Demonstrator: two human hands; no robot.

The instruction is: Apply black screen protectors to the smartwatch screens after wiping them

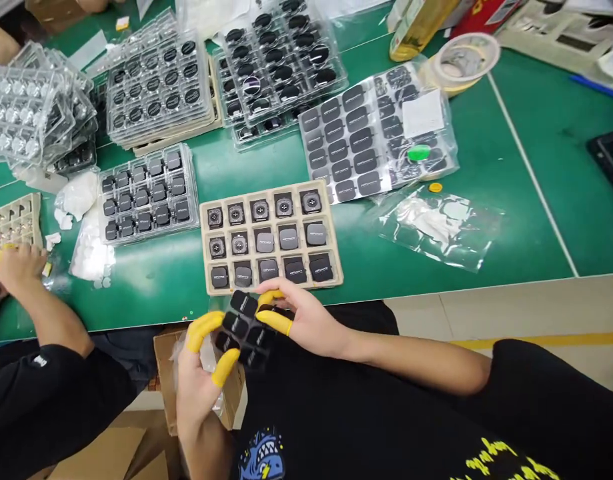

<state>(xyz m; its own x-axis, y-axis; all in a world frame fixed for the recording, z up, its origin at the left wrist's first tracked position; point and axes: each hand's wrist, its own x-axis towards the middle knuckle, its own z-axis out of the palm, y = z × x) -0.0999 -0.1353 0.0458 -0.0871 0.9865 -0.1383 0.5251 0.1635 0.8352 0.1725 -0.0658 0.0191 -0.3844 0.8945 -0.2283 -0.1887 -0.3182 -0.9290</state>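
My left hand (199,373), with yellow finger cots on it, holds a small sheet of black rounded-square stickers (243,327) by its left side. My right hand (306,317), also in yellow finger cots, pinches at the sheet's upper right edge; a dark piece shows between its thumb and finger, partly hidden. Just beyond both hands lies a beige tray (204,250) of square watch-like cases. Round sensor backs show on the top row and on part of the middle row; dark or grey printed squares cover the other cases.
Larger sticker sheets (341,143) in plastic lie behind the tray, near a tape roll (463,57). Clear trays (146,193) and stacked blister trays (159,87) fill the back left. A clear bag (441,223) lies right. A co-worker's hand (21,267) is at left.
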